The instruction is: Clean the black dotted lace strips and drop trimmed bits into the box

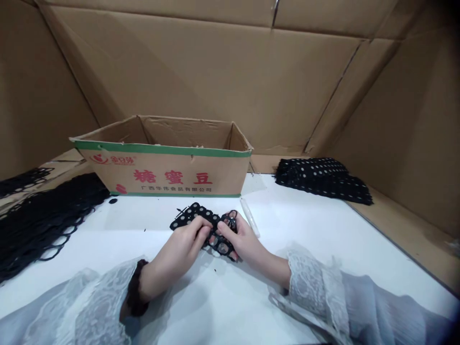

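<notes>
Between my hands is a black perforated sheet [189,215] with rows of round holes, held just above the white table. My left hand [189,242] is closed in a pinch on the sheet near its middle. On the other side my right hand [247,239] grips its right end, the thumb on top and fingertips showing through the holes underneath. That end looks bunched and bent, while the left part lies flatter and points away from me. Parts of the sheet are hidden behind my fingers.
An open cardboard box [223,167] with a green rim stands behind my hands. Black looped strips [53,215] are heaped at left, near a small black disc [113,201]. A white translucent stick [249,216] lies beside my right hand. Black dotted sheets [319,179] are stacked at back right. Cardboard walls [201,72] surround the table.
</notes>
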The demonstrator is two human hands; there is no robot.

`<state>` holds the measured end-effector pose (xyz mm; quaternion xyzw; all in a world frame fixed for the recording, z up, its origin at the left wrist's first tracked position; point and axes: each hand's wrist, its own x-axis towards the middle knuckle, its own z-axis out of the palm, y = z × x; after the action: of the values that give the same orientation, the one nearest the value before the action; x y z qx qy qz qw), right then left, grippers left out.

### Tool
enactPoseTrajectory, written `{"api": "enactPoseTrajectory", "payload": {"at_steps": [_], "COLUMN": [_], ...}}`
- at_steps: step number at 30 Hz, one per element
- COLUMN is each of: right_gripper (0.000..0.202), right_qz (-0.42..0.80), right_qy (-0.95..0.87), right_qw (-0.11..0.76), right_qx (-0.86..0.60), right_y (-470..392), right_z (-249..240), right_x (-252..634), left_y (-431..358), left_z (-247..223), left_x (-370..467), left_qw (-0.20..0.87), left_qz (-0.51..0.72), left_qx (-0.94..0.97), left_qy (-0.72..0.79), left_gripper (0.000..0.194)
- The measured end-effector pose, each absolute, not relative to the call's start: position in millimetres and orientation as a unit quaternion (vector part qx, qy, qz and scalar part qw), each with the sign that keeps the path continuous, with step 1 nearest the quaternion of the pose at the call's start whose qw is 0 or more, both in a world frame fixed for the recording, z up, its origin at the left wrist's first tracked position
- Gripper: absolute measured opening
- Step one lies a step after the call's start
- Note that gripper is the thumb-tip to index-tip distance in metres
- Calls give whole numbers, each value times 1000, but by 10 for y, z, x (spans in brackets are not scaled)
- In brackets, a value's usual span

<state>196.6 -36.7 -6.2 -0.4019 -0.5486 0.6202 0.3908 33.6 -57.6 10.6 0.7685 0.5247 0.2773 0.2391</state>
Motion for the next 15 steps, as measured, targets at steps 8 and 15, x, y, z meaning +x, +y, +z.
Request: {"api": "enactPoseTrajectory", "payload": {"at_steps": [8,15], "right_gripper": [33,24], "right_qz": [599,611], "right_qy": [-567,-569], "right_qw": [390,345], "right_qx": [-409,-429], "right_y": [-374,-400], "right_z": [-72,-16], "right_x": [1981,1952], "left_y": [-652,-417], "left_z": [32,135], "left_x": [393,246], "left_qw": [251,249], "left_qz": [225,373], "left_qx": [789,706], "left_qy": [514,548], "left_gripper": [17,21]}}
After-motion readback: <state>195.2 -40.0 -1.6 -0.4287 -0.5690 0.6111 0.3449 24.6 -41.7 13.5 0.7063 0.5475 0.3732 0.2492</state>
